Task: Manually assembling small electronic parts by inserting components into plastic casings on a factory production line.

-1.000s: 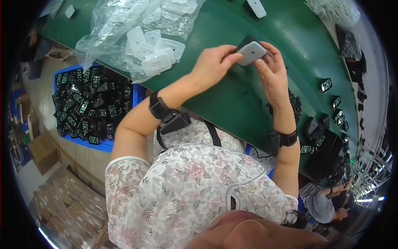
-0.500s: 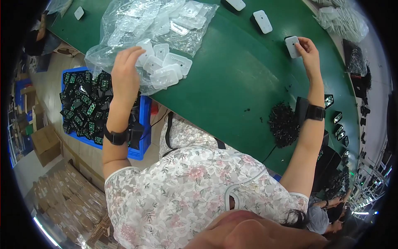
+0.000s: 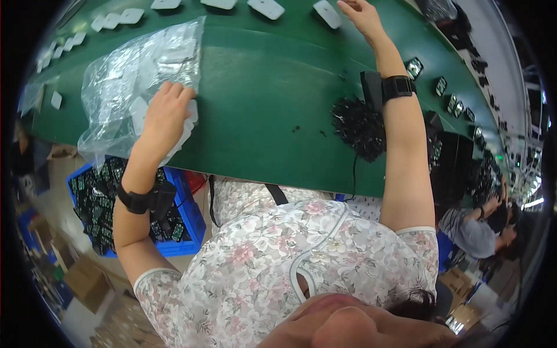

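My left hand (image 3: 168, 116) is closed, its fingers curled over a white plastic cover (image 3: 190, 113) at the edge of a loose pile. The fingertips are partly hidden. Beneath and beyond it, a clear plastic bag (image 3: 125, 69) holds more of these white covers. Up at the far right, my right hand (image 3: 364, 18) is open, its fingers stretched out just beside a white-topped piece (image 3: 328, 14) lying on the green table (image 3: 261, 116). A small gap shows between hand and piece.
A row of white-topped pieces (image 3: 266, 8) curves along the far side. A heap of small black parts (image 3: 360, 129) lies near my right forearm. Below the table's left edge stands a blue crate (image 3: 194, 217) of circuit-board pieces. Another person (image 3: 470, 232) sits at the right.
My right hand has let go of the white-topped piece and drawn slightly away. My left hand has come down onto the covers. The whole view has shifted, showing more of the far row.
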The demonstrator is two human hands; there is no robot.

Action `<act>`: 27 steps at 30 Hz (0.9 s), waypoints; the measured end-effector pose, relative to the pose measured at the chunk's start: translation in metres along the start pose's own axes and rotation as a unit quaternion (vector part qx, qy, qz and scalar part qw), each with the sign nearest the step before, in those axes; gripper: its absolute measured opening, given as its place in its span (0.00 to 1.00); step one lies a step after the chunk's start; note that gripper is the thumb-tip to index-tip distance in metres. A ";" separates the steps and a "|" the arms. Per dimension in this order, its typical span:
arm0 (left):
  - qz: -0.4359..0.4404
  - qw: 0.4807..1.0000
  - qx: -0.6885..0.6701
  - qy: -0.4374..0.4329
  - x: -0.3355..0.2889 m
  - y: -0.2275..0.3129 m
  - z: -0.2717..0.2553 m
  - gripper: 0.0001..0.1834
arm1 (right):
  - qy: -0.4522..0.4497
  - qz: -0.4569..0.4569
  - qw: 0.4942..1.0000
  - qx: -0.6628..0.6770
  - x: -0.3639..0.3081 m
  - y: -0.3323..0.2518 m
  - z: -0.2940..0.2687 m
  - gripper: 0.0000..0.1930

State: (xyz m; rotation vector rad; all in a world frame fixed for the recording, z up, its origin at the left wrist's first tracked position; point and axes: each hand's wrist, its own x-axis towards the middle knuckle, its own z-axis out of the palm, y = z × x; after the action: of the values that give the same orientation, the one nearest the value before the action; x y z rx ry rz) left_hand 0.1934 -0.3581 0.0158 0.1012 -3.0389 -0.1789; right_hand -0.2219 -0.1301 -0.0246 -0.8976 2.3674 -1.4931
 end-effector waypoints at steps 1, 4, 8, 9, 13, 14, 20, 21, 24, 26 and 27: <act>0.000 1.000 -0.023 -0.008 0.002 -0.001 -0.003 0.14 | 0.051 -0.056 0.997 -0.025 -0.003 -0.003 -0.005 0.11; -0.020 0.999 -0.012 -0.036 0.001 -0.003 -0.001 0.13 | 0.004 -0.105 0.982 -0.158 -0.048 -0.033 -0.019 0.12; -0.034 0.999 -0.007 0.005 0.004 0.013 -0.006 0.08 | -0.101 -0.051 0.959 -0.262 -0.125 -0.072 -0.020 0.12; -0.030 0.999 -0.009 0.003 0.007 0.017 -0.007 0.08 | -0.100 -0.046 0.959 -0.263 -0.136 -0.071 -0.019 0.12; -0.052 0.976 -0.182 0.108 0.021 0.044 0.000 0.05 | -0.056 -0.065 0.960 -0.266 -0.160 -0.047 0.000 0.10; -0.073 0.951 -0.262 0.149 0.026 0.053 0.003 0.04 | -0.038 -0.085 0.960 -0.263 -0.159 -0.043 0.007 0.10; -0.079 0.848 -0.502 0.153 0.064 0.098 0.036 0.10 | -0.060 -0.170 0.914 -0.364 -0.159 -0.034 0.031 0.05; -0.080 0.848 -0.502 0.154 0.069 0.102 0.040 0.10 | -0.069 -0.162 0.887 -0.426 -0.162 -0.041 0.036 0.04; -0.078 0.803 -0.576 0.132 0.083 0.113 0.047 0.09 | -0.066 -0.151 0.849 -0.503 -0.168 -0.047 0.038 0.04; -0.101 0.731 -0.661 0.135 0.088 0.118 0.054 0.09 | -0.054 -0.148 0.839 -0.520 -0.169 -0.041 0.033 0.04; -0.099 0.718 -0.675 0.136 0.089 0.119 0.060 0.09 | -0.038 -0.136 0.860 -0.491 -0.169 -0.035 0.028 0.04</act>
State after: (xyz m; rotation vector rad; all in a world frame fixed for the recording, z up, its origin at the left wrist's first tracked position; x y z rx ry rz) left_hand 0.0923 -0.2400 -0.0207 0.2756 -1.8766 -2.0132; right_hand -0.0606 -0.0620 -0.0317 -1.4760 2.9964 -0.1456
